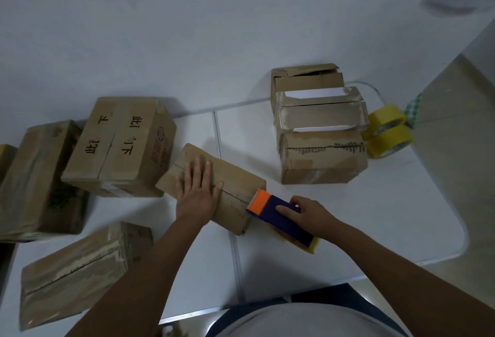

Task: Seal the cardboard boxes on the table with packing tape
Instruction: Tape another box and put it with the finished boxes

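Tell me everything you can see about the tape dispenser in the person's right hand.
The tape dispenser is a dark blue plastic block with an orange front end and a yellow tape roll showing under its rear. It lies slanted, orange end against the near end of the box, at the flap seam. The right hand grips its side, fingers curled over the top. The left hand presses flat on the box.

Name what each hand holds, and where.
Right hand grips the tape dispenser round its blue body. Left hand holds nothing, pressing flat on the box.

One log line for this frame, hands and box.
left hand flat on box | right hand grips tape dispenser at box end | seam untaped
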Demonstrator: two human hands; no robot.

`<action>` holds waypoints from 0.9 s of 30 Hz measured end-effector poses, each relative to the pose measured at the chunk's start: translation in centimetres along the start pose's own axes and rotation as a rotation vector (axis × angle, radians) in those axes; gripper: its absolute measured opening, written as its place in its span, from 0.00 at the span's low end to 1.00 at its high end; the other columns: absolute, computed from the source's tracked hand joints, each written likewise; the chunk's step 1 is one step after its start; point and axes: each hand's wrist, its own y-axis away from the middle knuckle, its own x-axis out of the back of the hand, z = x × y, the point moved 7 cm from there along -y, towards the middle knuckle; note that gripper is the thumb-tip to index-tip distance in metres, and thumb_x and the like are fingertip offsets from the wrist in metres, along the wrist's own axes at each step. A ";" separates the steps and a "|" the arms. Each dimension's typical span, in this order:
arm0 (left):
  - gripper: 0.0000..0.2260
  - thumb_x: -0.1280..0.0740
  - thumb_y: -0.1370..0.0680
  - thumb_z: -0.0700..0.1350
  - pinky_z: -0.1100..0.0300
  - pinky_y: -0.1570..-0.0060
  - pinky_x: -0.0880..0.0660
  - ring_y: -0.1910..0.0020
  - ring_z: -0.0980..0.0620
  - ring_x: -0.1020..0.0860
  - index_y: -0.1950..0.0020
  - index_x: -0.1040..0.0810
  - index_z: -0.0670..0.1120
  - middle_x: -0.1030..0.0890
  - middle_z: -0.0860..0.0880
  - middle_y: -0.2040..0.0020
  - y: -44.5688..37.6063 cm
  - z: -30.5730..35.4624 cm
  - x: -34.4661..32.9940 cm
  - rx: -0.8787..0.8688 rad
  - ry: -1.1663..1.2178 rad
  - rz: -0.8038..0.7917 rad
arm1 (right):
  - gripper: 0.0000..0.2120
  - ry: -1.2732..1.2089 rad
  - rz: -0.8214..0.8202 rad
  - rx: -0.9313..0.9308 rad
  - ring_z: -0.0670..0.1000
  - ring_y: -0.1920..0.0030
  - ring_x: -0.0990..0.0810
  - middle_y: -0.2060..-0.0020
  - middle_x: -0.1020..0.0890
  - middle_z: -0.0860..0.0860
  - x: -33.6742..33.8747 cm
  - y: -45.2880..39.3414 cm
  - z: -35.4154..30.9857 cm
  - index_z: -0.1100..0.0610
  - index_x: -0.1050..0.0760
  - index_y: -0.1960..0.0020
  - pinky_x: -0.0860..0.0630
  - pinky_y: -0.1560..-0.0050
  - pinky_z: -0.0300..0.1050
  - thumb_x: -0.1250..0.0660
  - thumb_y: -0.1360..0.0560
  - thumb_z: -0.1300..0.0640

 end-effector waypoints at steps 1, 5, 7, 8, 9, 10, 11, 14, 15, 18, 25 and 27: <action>0.29 0.57 0.16 0.60 0.48 0.24 0.67 0.22 0.50 0.67 0.19 0.61 0.51 0.64 0.49 0.19 0.4 1.0 0.2 -0.025 0.010 0.020 | 0.23 -0.003 0.000 -0.001 0.52 0.55 0.19 0.53 0.18 0.54 0.0 -0.1 0.2 0.58 0.26 0.47 0.22 0.54 0.50 0.38 0.22 0.38; 0.33 0.68 0.23 0.64 0.46 0.22 0.62 0.22 0.53 0.66 0.19 0.61 0.53 0.64 0.52 0.20 1.9 3.5 -1.5 -0.126 0.082 -0.029 | 0.21 -0.016 -0.011 -0.001 0.50 0.57 0.19 0.54 0.19 0.52 -0.5 0.1 0.6 0.56 0.27 0.48 0.23 0.59 0.44 0.39 0.22 0.38; 0.33 0.66 0.22 0.64 0.44 0.22 0.59 0.21 0.51 0.63 0.19 0.61 0.53 0.62 0.52 0.19 2.0 3.1 -2.4 -0.118 0.046 -0.005 | 0.20 -0.034 -0.013 -0.001 0.46 0.60 0.20 0.56 0.19 0.50 -0.7 0.3 0.7 0.55 0.27 0.49 0.26 0.66 0.36 0.39 0.22 0.38; 0.32 0.65 0.21 0.64 0.44 0.23 0.58 0.20 0.51 0.61 0.19 0.61 0.53 0.61 0.51 0.19 2.0 2.9 -2.7 -0.113 0.033 0.010 | 0.19 -0.043 -0.009 -0.001 0.45 0.61 0.20 0.56 0.19 0.49 -0.8 0.4 0.8 0.55 0.28 0.49 0.28 0.68 0.33 0.39 0.22 0.38; 0.32 0.64 0.21 0.64 0.43 0.23 0.58 0.20 0.50 0.61 0.19 0.61 0.53 0.61 0.51 0.19 1.9 2.7 -2.9 -0.108 0.027 0.009 | 0.19 -0.050 -0.005 -0.002 0.45 0.61 0.20 0.57 0.19 0.49 -0.9 0.5 0.8 0.55 0.28 0.49 0.29 0.70 0.32 0.39 0.22 0.38; 0.32 0.65 0.21 0.64 0.43 0.23 0.58 0.20 0.50 0.61 0.19 0.62 0.53 0.62 0.51 0.19 1.8 2.7 -3.1 -0.107 0.019 -0.004 | 0.19 -0.060 0.001 -0.002 0.45 0.62 0.19 0.57 0.19 0.49 -1.0 0.6 0.8 0.55 0.28 0.49 0.30 0.70 0.32 0.39 0.22 0.38; 0.32 0.65 0.21 0.65 0.43 0.23 0.58 0.20 0.50 0.62 0.20 0.63 0.53 0.63 0.51 0.19 1.7 2.7 -3.2 -0.109 0.010 -0.010 | 0.19 -0.072 0.003 -0.002 0.44 0.63 0.19 0.58 0.19 0.49 -0.9 0.8 0.8 0.55 0.28 0.49 0.30 0.71 0.32 0.39 0.22 0.38; 0.32 0.66 0.23 0.66 0.43 0.23 0.59 0.21 0.51 0.63 0.21 0.66 0.55 0.65 0.53 0.20 1.6 2.6 -3.2 -0.104 0.012 -0.025 | 0.21 -0.032 -0.004 0.006 0.46 0.61 0.20 0.56 0.19 0.50 -0.4 1.5 1.5 0.56 0.27 0.49 0.26 0.65 0.38 0.39 0.22 0.37; 0.32 0.66 0.23 0.66 0.43 0.23 0.60 0.21 0.51 0.63 0.21 0.66 0.56 0.65 0.53 0.20 1.5 2.5 -3.3 -0.097 0.021 -0.034 | 0.22 -0.010 -0.014 -0.001 0.47 0.59 0.20 0.56 0.19 0.51 -0.1 1.8 2.2 0.56 0.26 0.49 0.25 0.62 0.41 0.39 0.23 0.37; 0.33 0.67 0.25 0.67 0.44 0.24 0.62 0.21 0.52 0.64 0.21 0.67 0.57 0.65 0.54 0.20 1.4 2.6 -3.2 -0.093 0.055 -0.066 | 0.22 0.023 -0.030 -0.031 0.48 0.57 0.20 0.55 0.19 0.50 0.4 2.3 3.9 0.55 0.24 0.48 0.26 0.60 0.41 0.39 0.23 0.36; 0.35 0.67 0.24 0.66 0.48 0.24 0.67 0.22 0.51 0.66 0.19 0.58 0.53 0.62 0.51 0.19 2.1 5.0 -0.7 -0.130 0.081 0.021 | 0.24 0.037 -0.001 -0.046 0.50 0.56 0.20 0.54 0.19 0.53 -0.6 2.1 3.8 0.58 0.26 0.48 0.27 0.60 0.41 0.39 0.23 0.36; 0.37 0.69 0.24 0.68 0.46 0.23 0.65 0.22 0.52 0.67 0.19 0.58 0.52 0.62 0.50 0.19 2.7 7.3 -1.4 -0.205 0.119 -0.015 | 0.23 0.032 -0.002 -0.054 0.48 0.58 0.21 0.55 0.20 0.52 -0.8 2.2 3.9 0.57 0.27 0.49 0.28 0.62 0.39 0.40 0.23 0.36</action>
